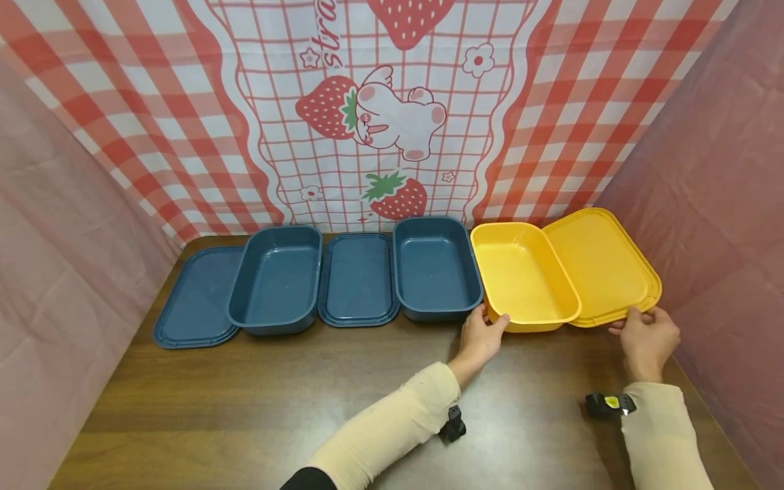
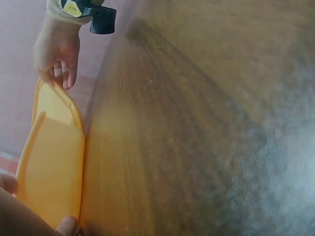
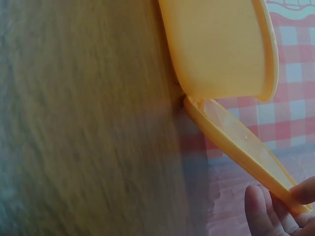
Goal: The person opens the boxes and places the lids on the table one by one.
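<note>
My left hand [image 1: 480,340] holds the near left corner of an open yellow container [image 1: 520,272], thumb on its front wall and fingers round its left side. The left wrist view shows the thumb [image 2: 68,226] low against the container's wall. At the far right my right hand [image 1: 650,340] pinches the near right corner of a yellow lid [image 1: 603,265]. This lid slants in the right wrist view: the pinched end is raised off the wooden table, and the other end lies low beside the container.
Left of the yellow container stand two open blue containers [image 1: 437,269] [image 1: 278,279]. One blue lid [image 1: 358,279] lies between them, another blue lid [image 1: 199,296] at the far left. A checked strawberry cloth [image 1: 392,184] hangs behind the wooden table [image 1: 245,408]; pink cloth [image 1: 716,170] hangs at both sides.
</note>
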A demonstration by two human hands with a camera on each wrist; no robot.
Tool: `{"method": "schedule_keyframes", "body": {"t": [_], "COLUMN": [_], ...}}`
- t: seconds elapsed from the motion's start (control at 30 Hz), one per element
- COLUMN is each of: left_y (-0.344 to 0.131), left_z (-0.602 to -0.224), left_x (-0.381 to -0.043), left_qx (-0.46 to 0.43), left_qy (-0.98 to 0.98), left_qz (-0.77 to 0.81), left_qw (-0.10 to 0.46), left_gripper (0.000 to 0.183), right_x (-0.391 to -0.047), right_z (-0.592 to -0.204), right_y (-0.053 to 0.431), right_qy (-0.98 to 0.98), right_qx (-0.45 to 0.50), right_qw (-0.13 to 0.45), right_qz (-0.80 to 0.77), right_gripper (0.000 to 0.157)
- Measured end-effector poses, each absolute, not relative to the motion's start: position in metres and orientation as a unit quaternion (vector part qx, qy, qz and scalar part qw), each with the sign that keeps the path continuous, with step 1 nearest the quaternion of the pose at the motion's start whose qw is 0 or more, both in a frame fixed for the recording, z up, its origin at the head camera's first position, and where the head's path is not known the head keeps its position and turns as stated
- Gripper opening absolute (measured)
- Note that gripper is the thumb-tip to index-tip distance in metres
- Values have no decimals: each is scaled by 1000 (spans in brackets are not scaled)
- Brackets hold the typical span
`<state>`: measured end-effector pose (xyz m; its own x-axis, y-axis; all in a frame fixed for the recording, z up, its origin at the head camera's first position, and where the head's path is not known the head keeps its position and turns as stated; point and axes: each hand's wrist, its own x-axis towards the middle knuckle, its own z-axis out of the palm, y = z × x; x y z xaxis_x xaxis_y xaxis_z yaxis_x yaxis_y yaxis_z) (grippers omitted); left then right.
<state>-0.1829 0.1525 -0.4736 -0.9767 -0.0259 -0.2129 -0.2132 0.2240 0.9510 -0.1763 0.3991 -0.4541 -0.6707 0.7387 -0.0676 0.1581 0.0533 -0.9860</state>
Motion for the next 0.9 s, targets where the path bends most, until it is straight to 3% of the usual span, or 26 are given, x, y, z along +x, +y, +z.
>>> {"method": "schedule_keyframes", "body": {"t": [0.9], "left_y": [152], "left_z": [-477], "left_x": [-183], "left_qx": [-72], "left_qy": [778], "left_qz": [620], "left_qw": [73], "left_gripper": [52], "right_x": [-165], "right_z": [-462], "right_y": [417], "right_qy": [-793], "right_qx": [-347], "right_qw": [140], "right_qz": [482], "right_gripper": [19]}}
